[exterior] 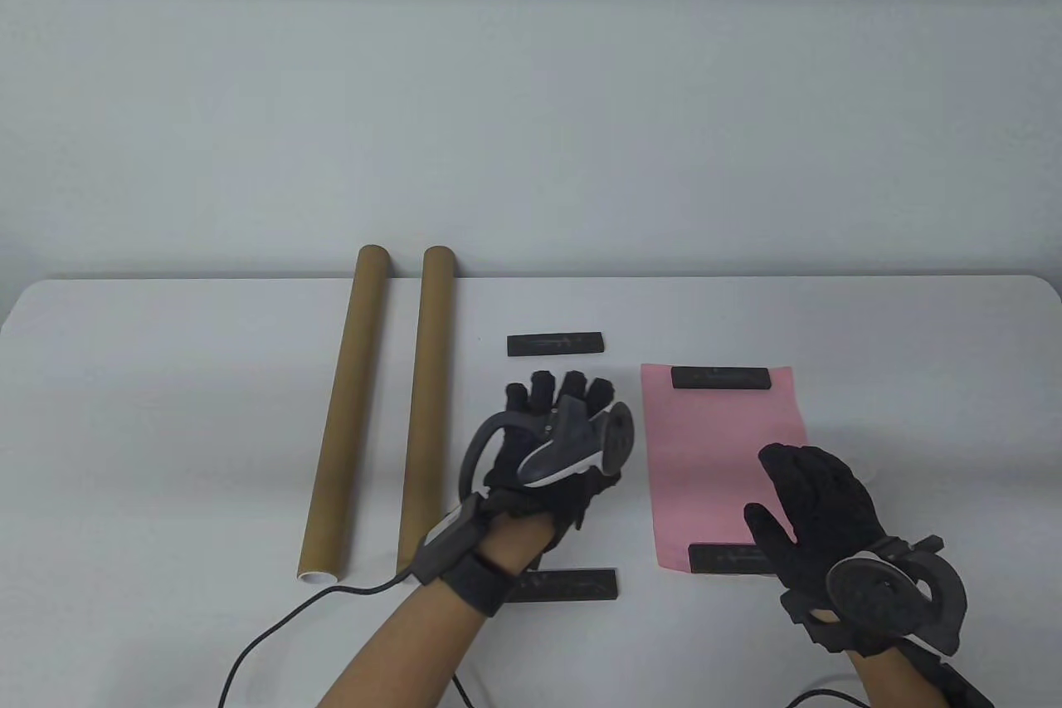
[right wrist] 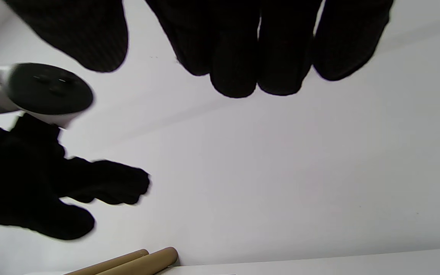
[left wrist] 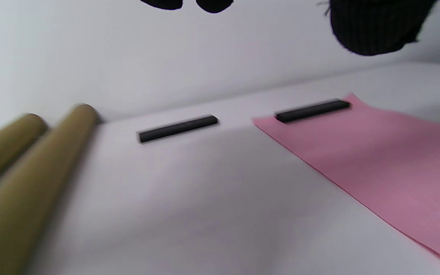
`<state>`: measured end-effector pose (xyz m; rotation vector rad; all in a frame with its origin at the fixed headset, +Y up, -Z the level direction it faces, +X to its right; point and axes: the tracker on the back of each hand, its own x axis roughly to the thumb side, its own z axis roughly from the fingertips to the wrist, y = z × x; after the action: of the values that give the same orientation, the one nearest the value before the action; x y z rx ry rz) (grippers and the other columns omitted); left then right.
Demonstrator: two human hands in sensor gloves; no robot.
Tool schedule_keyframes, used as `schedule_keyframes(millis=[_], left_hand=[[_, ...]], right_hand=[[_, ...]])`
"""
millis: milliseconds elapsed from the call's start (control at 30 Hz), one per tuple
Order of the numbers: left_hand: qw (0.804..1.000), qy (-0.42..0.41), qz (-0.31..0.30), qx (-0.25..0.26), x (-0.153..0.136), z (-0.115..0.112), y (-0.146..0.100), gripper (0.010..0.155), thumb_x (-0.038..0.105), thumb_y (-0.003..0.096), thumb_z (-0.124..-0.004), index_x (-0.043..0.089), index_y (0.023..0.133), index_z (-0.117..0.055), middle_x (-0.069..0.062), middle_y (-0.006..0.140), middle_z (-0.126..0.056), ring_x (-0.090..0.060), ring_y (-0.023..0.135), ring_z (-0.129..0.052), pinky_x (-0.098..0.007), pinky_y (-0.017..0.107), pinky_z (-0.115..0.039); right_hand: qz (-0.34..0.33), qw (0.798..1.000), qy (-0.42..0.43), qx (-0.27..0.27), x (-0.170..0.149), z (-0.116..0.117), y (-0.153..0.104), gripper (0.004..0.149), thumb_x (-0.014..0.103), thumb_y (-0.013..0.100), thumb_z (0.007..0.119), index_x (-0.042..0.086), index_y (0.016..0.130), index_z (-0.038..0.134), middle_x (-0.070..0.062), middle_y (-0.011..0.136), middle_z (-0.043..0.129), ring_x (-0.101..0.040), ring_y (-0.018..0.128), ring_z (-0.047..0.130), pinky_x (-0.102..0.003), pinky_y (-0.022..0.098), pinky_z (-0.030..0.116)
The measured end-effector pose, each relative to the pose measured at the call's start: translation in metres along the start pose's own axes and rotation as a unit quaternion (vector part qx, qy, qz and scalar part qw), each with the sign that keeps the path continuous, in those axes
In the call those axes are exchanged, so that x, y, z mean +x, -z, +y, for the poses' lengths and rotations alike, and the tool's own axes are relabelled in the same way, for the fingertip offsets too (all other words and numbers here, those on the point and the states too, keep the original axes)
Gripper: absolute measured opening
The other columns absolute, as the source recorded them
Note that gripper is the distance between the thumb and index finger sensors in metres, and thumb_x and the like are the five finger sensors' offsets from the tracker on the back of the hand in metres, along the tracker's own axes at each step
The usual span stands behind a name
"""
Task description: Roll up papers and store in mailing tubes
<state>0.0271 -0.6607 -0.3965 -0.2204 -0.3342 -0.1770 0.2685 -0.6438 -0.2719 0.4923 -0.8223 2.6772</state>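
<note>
A pink paper [exterior: 718,459] lies flat on the white table, right of centre. One black weight bar [exterior: 722,377] sits on its far edge and another [exterior: 730,557] on its near edge. Two brown mailing tubes [exterior: 347,409] [exterior: 425,401] lie side by side at the left. My left hand [exterior: 556,409] hovers over the table between the tubes and the paper and holds nothing. My right hand [exterior: 796,492] is spread over the paper's near right corner, fingers extended, and holds nothing. The left wrist view shows the paper [left wrist: 376,160] and the tubes [left wrist: 33,172].
Two more black bars lie on the bare table, one beyond my left hand [exterior: 556,344] and one by my left wrist [exterior: 572,585]. A cable [exterior: 274,633] runs from my left wrist to the near edge. The table's far edge meets a plain wall.
</note>
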Motion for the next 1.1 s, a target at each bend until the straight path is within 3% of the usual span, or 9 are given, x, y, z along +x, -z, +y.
schedule_keyframes(millis=[200,367,467,700,867,1100], left_hand=[[0.991,-0.005,-0.058,-0.122,0.051,-0.047,0.063,0.098,0.075,0.0314,-0.068,0.040,0.108,-0.019,0.005,0.120,-0.025,-0.037,0.116,-0.030,-0.057,0.081,-0.038],[0.985,-0.059,-0.058,-0.150,0.054,-0.077,0.097,0.099,0.078,0.0256,-0.066,0.043,0.108,-0.023,0.006,0.119,-0.024,-0.038,0.115,-0.028,-0.058,0.079,-0.039],[0.982,-0.058,-0.046,-0.172,0.053,-0.089,0.106,0.096,0.078,0.0255,-0.068,0.045,0.107,-0.030,0.008,0.118,-0.024,-0.045,0.113,-0.029,-0.066,0.076,-0.043],[0.984,-0.077,-0.036,-0.157,0.051,-0.095,0.105,0.095,0.078,0.0260,-0.070,0.047,0.105,-0.027,0.009,0.117,-0.020,-0.043,0.113,-0.026,-0.070,0.074,-0.044],[0.983,-0.077,-0.031,-0.161,0.050,-0.095,0.104,0.095,0.078,0.0259,-0.070,0.048,0.105,-0.027,0.010,0.117,-0.020,-0.041,0.114,-0.025,-0.069,0.074,-0.043],[0.983,-0.077,-0.023,-0.163,0.049,-0.094,0.103,0.095,0.079,0.0255,-0.069,0.049,0.105,-0.025,0.010,0.117,-0.019,-0.039,0.114,-0.025,-0.067,0.075,-0.044]], right_hand=[[-0.003,1.000,0.001,0.000,-0.001,-0.001,0.000,0.069,0.052,0.052,0.076,0.008,0.105,0.070,-0.019,0.099,0.081,-0.051,0.089,0.083,-0.067,0.061,0.073],[-0.003,1.000,0.002,0.014,-0.002,0.002,0.000,0.069,0.052,0.052,0.075,0.008,0.105,0.070,-0.019,0.099,0.081,-0.051,0.089,0.083,-0.067,0.061,0.072],[-0.004,1.000,-0.004,0.026,-0.003,0.005,0.001,0.069,0.053,0.052,0.075,0.008,0.105,0.070,-0.019,0.099,0.080,-0.051,0.090,0.083,-0.067,0.062,0.072],[0.000,0.995,-0.015,0.096,-0.007,0.022,0.004,0.070,0.053,0.052,0.077,0.008,0.105,0.070,-0.019,0.100,0.080,-0.051,0.091,0.082,-0.067,0.063,0.071],[-0.006,0.964,-0.054,0.262,-0.011,0.046,0.021,0.065,0.051,0.050,0.084,0.014,0.103,0.075,-0.014,0.100,0.083,-0.049,0.092,0.084,-0.067,0.064,0.070],[-0.041,0.880,-0.175,0.439,-0.022,0.104,0.021,0.072,0.049,0.045,0.089,0.014,0.104,0.071,-0.014,0.102,0.080,-0.049,0.096,0.079,-0.068,0.067,0.068]])
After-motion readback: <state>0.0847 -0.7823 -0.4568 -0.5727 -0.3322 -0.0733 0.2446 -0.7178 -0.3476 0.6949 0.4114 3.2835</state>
